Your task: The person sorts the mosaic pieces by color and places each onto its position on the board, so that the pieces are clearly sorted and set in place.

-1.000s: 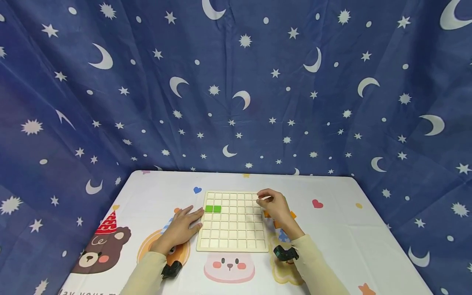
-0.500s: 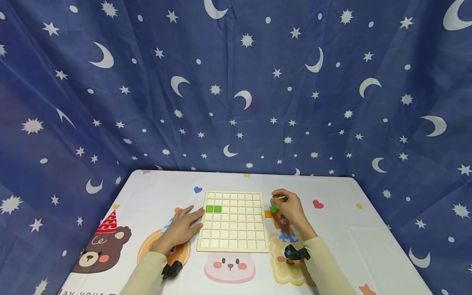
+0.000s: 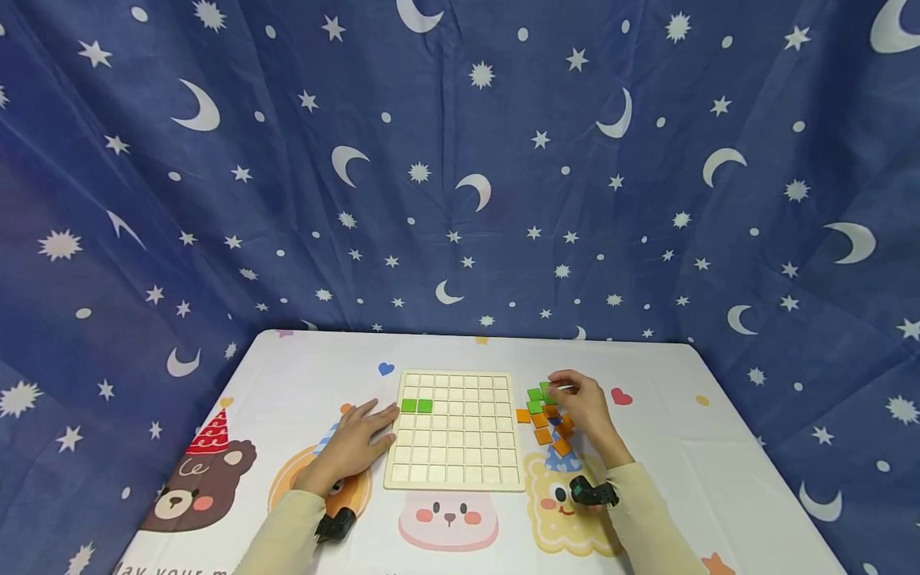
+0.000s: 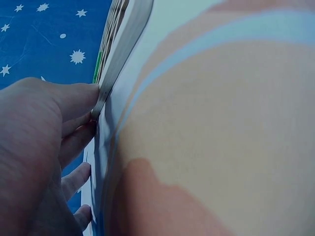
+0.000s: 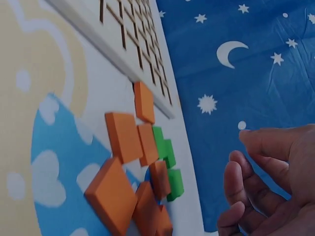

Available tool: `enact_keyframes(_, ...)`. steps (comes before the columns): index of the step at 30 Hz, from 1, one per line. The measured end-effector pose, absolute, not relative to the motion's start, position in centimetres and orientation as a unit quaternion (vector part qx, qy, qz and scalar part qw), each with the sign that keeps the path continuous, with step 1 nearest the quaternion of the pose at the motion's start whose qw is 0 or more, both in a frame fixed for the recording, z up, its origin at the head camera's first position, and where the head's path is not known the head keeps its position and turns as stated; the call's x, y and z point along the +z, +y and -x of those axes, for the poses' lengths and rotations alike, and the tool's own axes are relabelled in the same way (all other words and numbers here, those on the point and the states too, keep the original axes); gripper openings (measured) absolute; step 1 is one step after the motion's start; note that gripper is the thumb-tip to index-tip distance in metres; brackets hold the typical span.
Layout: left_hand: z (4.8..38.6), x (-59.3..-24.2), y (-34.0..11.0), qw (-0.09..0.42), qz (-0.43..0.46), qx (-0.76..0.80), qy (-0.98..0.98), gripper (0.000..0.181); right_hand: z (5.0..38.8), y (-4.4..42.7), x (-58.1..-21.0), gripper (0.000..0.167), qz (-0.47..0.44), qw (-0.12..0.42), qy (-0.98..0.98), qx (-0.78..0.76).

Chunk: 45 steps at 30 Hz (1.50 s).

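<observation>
A cream grid board (image 3: 454, 445) lies flat on the table, with two green square tiles (image 3: 425, 406) side by side in cells near its left edge. My left hand (image 3: 354, 446) rests beside that edge, its fingertips touching the board's rim. To the right of the board is a loose group of orange tiles (image 3: 542, 436) and green tiles (image 3: 534, 407). Over the far right of this group hovers my right hand (image 3: 588, 409), fingers loosely bent. In the right wrist view nothing shows between the right fingers (image 5: 268, 142), and they are apart from the tiles.
The white tablecloth (image 3: 719, 463) carries printed animals, hearts and stars. Behind and around the table hangs a dark blue curtain (image 3: 402, 263) with moons and stars. Each wrist wears a black camera mount, such as the right wrist's camera (image 3: 593, 491).
My right hand has moved right, from the board's far right corner to over the loose tiles, uncovering more green and orange ones. The left hand has stayed in place.
</observation>
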<state>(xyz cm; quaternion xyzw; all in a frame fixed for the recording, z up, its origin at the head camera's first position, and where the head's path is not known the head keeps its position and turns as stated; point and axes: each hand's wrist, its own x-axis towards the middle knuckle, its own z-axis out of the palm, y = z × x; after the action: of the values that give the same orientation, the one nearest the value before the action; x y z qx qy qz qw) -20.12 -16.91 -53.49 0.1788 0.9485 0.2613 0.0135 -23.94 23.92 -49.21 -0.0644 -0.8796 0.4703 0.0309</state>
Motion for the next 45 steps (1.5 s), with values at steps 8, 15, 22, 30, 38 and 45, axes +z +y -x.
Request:
enact_keyframes(8, 20.0, -53.3, -17.0, 0.018, -0.179, 0.262, 0.948, 0.051, 24.4, 25.0, -50.1, 0.024, 0.081, 0.027, -0.877, 0.472)
enact_keyframes(15, 20.1, -53.4, -16.9, 0.017, -0.177, 0.266, 0.947, 0.051, 25.2, 25.8, -51.0, 0.027, 0.098, 0.017, -0.888, 0.450)
enact_keyframes(22, 20.1, -53.6, -16.9, 0.017, -0.175, 0.263, 0.949, 0.051, 25.8, 26.4, -51.9, 0.027, 0.105, 0.006, -0.892, 0.440)
enact_keyframes(30, 20.1, -53.4, -16.9, 0.019, -0.175, 0.262, 0.949, 0.051, 26.3, 26.6, -52.8, 0.026, 0.094, -0.004, -0.899, 0.427)
enact_keyframes(38, 19.9, -53.4, -16.8, 0.018, -0.180, 0.266, 0.947, 0.051, 26.6, 26.5, -53.3, 0.026, 0.088, 0.002, -0.918, 0.386)
enact_keyframes(45, 20.0, -53.5, -16.9, 0.016, -0.178, 0.266, 0.947, 0.051, 26.4, 26.3, -53.1, 0.028, 0.082, 0.006, -0.924, 0.374)
